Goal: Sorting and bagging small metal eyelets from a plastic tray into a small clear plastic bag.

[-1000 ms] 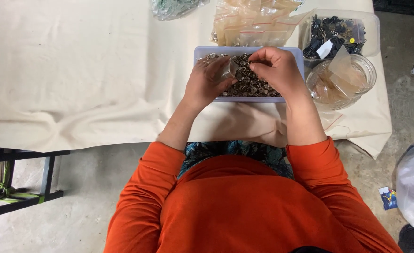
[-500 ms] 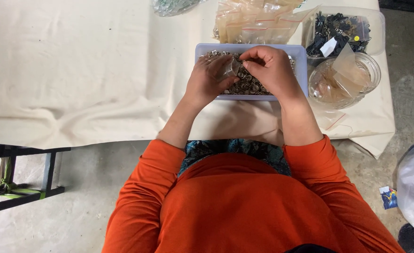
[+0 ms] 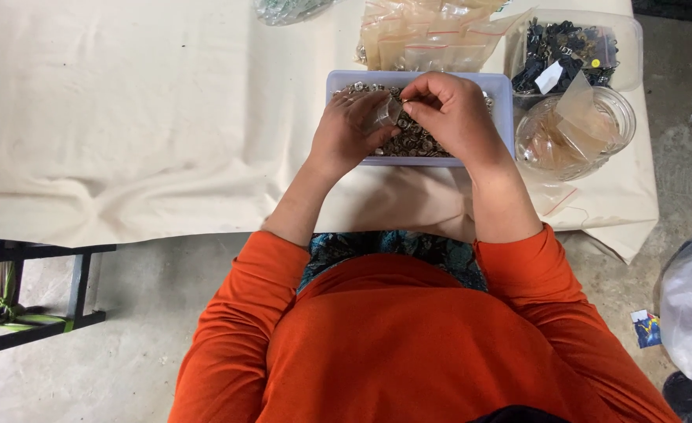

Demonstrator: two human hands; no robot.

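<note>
Head view showed my left hand [image 3: 351, 129] pinching a small clear bag [image 3: 386, 112] open—right hand [image 3: 449, 112] gripped one metal piece, best fed slowly—above the tray [image 3: 502, 94].

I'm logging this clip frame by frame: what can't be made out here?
Head view only:
- Small clear bag: contents too small; fingers cover it.
- Left hand and right hand: exact grip hidden.
- Tray of metal pieces: hands cover the middle.
- Black parts: kind too small.

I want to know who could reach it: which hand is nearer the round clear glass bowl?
Right hand, just left of the round clear glass bowl; left hand lies farther left.
</note>
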